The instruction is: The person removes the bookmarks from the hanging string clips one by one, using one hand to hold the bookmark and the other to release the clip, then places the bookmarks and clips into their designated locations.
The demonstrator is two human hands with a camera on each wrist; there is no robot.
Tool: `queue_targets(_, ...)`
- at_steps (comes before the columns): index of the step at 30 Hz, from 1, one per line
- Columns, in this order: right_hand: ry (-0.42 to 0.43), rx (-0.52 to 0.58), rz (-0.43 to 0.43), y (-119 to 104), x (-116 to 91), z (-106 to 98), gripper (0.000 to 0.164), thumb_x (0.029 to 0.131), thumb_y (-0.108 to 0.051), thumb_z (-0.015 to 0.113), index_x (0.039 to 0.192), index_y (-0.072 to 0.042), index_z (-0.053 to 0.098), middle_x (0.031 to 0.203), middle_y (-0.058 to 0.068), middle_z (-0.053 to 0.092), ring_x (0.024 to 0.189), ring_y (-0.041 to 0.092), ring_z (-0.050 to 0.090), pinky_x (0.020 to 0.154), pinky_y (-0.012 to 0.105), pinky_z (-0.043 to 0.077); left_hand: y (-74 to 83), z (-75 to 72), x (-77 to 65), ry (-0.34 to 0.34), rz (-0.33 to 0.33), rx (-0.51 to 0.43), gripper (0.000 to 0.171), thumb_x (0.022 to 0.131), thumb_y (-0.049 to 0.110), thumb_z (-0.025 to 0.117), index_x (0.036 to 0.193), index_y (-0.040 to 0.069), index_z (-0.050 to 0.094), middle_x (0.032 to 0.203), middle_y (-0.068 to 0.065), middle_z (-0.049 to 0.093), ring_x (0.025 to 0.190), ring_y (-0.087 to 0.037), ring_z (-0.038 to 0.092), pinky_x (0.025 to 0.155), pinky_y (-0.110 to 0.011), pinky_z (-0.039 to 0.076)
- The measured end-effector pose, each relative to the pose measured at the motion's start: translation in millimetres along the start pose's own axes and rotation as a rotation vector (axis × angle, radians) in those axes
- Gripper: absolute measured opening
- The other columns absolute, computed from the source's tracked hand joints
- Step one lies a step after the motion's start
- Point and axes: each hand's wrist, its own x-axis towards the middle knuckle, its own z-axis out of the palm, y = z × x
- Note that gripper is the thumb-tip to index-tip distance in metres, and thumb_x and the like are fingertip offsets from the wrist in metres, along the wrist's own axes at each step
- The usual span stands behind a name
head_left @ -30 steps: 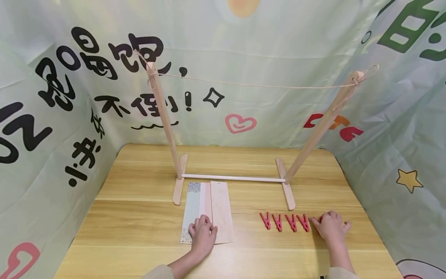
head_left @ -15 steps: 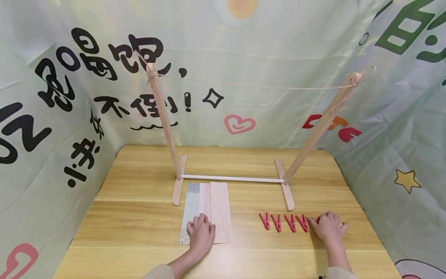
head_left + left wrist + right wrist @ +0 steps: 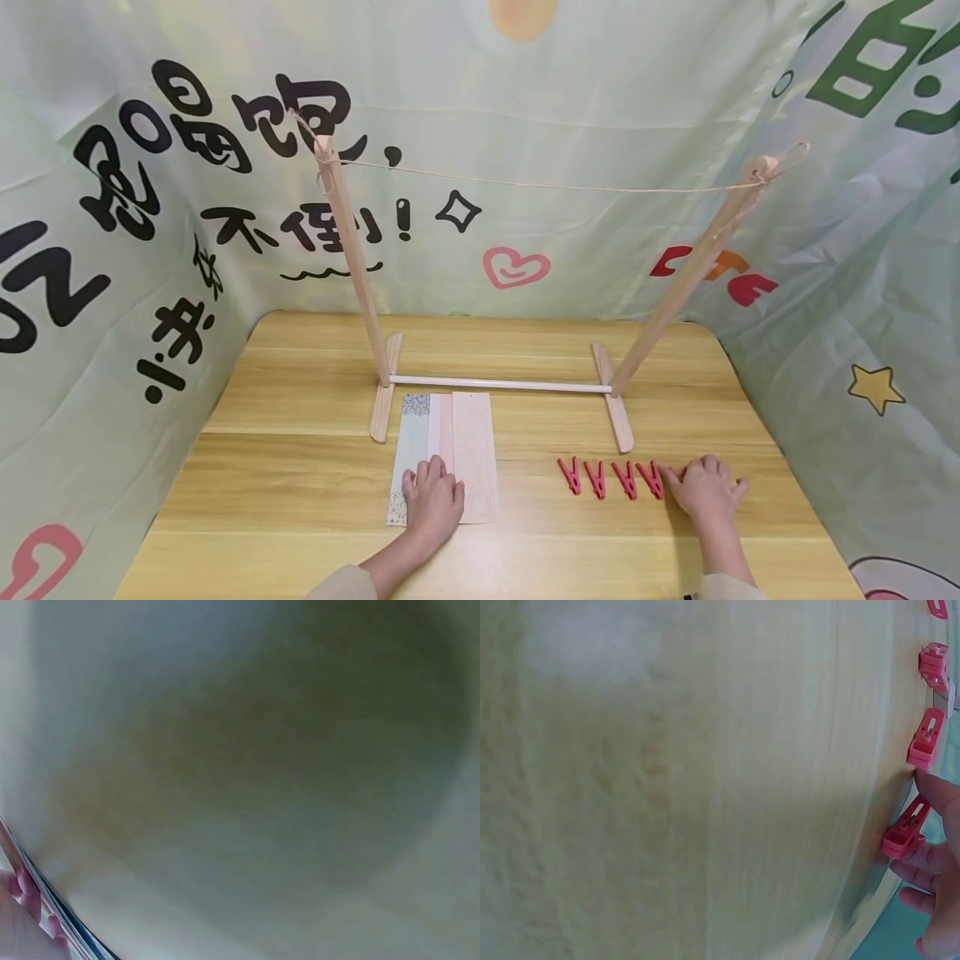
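In the head view my left hand (image 3: 433,500) rests on overlapping paper sheets (image 3: 474,450), its bent fingertips over their near part. The sheets are pale pink and light blue, one with dark patterned ends. The left wrist view catches only fingers (image 3: 28,894) at the sheets' edge (image 3: 69,922). Four red clothespins (image 3: 625,481) lie in a row on the right. Beside the row's right end my right hand (image 3: 708,487) rests with thumb and fingers spread. Another clothespin (image 3: 906,831), hidden beneath that hand in the head view, sits between its thumb and fingers in the right wrist view.
Behind the sheets stands a wooden frame with a left post (image 3: 352,258), a right post (image 3: 693,271) and a white crossbar (image 3: 502,384). A string (image 3: 525,183) spans the post tops. Printed curtains (image 3: 585,250) enclose the wooden table (image 3: 300,475).
The head view has shifted very slightly. Both hands keep their places, the left on the sheets and the right beside the clothespin row.
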Motion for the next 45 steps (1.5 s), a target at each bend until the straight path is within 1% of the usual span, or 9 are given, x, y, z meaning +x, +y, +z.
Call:
queue_targets(6, 0.009, -0.013, 0.002, -2, 0, 3, 0.075, 0.09, -0.052, 0.043, 0.104, 0.021, 0.048, 0.118, 0.04, 0.032, 0.114, 0.055, 0.022, 0.091, 0.072, 0.002, -1.3, 0.0, 0.7, -0.012, 0.024, 0.036, 0.029, 0.081, 0.024, 0.061, 0.055, 0.014, 0.053, 0.08, 0.001, 0.039, 0.084, -0.02, 0.036, 0.087, -0.051, 0.022)
queue_targets(11, 0.005, -0.024, 0.011, -6, -1, 3, 0.077, 0.091, -0.051, 0.041, 0.107, 0.023, 0.046, 0.118, 0.04, 0.031, 0.115, 0.054, 0.022, 0.092, 0.072, 0.003, -2.8, 0.4, 0.8, -0.005, 0.051, 0.077, 0.028, 0.081, 0.025, 0.061, 0.056, 0.013, 0.054, 0.081, 0.0, 0.041, 0.085, -0.021, 0.037, 0.087, -0.051, 0.023)
queue_targets(22, 0.005, -0.038, 0.046, -16, -3, 1, 0.072, 0.093, -0.043, 0.042, 0.11, 0.027, 0.04, 0.117, 0.041, 0.029, 0.114, 0.054, 0.021, 0.092, 0.07, 0.004, -4.1, -0.1, 2.2, -0.01, 0.091, 0.145, 0.026, 0.081, 0.027, 0.06, 0.06, 0.013, 0.057, 0.083, -0.002, 0.042, 0.087, -0.023, 0.039, 0.087, -0.051, 0.024)
queue_targets(35, -0.006, -0.016, 0.102, -21, -4, 3, 0.072, 0.094, -0.041, 0.04, 0.114, 0.028, 0.037, 0.124, 0.043, 0.022, 0.118, 0.054, 0.015, 0.095, 0.069, 0.001, -3.8, -1.2, 1.1, -0.02, 0.122, 0.201, 0.026, 0.082, 0.028, 0.059, 0.061, 0.013, 0.055, 0.083, -0.003, 0.043, 0.088, -0.023, 0.041, 0.087, -0.051, 0.026)
queue_targets(38, -0.01, -0.004, 0.12, -22, -4, 4, 0.072, 0.094, -0.042, 0.039, 0.114, 0.028, 0.037, 0.123, 0.043, 0.022, 0.118, 0.054, 0.015, 0.094, 0.069, 0.001, -3.9, -1.0, 1.4, -0.016, 0.123, 0.199, 0.026, 0.081, 0.028, 0.059, 0.061, 0.012, 0.057, 0.082, -0.003, 0.043, 0.087, -0.023, 0.041, 0.087, -0.052, 0.026)
queue_targets(45, 0.0, 0.025, 0.166, -23, -4, 6, 0.076, 0.094, -0.045, 0.039, 0.115, 0.028, 0.035, 0.121, 0.043, 0.021, 0.118, 0.055, 0.015, 0.095, 0.068, 0.001, -4.0, -0.7, 2.2, -0.03, 0.095, 0.169, 0.023, 0.081, 0.028, 0.061, 0.065, 0.011, 0.062, 0.082, -0.003, 0.042, 0.086, -0.023, 0.04, 0.088, -0.053, 0.024)
